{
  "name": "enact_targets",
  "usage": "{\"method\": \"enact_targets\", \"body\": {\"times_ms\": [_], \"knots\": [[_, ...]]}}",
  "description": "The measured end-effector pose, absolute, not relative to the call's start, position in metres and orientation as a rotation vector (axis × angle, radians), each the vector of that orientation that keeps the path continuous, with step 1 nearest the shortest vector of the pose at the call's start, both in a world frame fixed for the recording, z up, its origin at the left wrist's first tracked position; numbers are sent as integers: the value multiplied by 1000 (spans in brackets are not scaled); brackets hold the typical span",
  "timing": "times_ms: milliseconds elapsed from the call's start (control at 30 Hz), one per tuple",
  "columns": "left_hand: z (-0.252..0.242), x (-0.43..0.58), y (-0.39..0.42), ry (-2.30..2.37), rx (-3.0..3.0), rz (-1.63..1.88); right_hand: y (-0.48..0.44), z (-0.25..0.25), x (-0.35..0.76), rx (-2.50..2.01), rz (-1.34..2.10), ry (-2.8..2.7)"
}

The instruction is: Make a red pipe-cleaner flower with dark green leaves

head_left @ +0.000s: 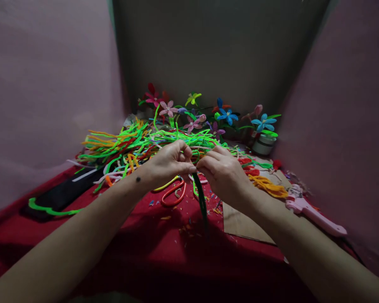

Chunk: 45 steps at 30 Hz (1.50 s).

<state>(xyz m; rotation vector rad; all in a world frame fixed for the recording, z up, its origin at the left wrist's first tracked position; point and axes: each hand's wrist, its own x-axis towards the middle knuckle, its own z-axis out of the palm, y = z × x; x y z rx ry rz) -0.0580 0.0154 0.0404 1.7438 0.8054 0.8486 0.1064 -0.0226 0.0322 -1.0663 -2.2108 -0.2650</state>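
Near the middle of the view, my left hand (173, 160) and my right hand (222, 170) meet fingertip to fingertip. Both are closed in a pinch at the top of a dark green pipe cleaner strand (201, 198), which hangs down between them and looks doubled or bundled. The exact grip point is partly hidden by my fingers. Just behind my hands lies a big heap of bright green, orange and white pipe cleaners (123, 141). Below my left hand, a red looped handle (173, 195), like that of scissors, rests on the red cloth (139, 240).
Pipe-cleaner flowers in pink (168, 109) and blue (263, 123) stand along the back, near a small pale jar (264, 143). On the right lie a pink glue gun (316, 214), orange pipe cleaners (268, 186) and a cardboard piece (240, 225). A black flat item (60, 198) lies left.
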Motion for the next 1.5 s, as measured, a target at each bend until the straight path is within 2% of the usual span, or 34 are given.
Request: {"method": "enact_targets", "body": {"times_ms": [100,200,300,467,600,800,1100,1500], "knots": [[42,-55,12,789,1735,945,-29,31,100,-1266,313,-1902],[41,-53,10,797,1719,1000,-31,28,95,-1239,943,-1497],[39,-52,11,813,1726,1039,-31,25,95,-1142,1207,-1265],[36,-51,13,785,1713,1116,-29,21,97,-1141,1276,-1257],[38,-53,10,830,1942,1139,-30,19,98,-1096,1243,-1217],[45,-60,6,1006,2192,953,-38,24,98,-1129,1184,-1323],[44,-59,4,977,1897,819,-39,28,91,-1113,1206,-1294],[33,-51,3,1092,2087,1185,-31,20,89,-1050,1540,-1138]]}}
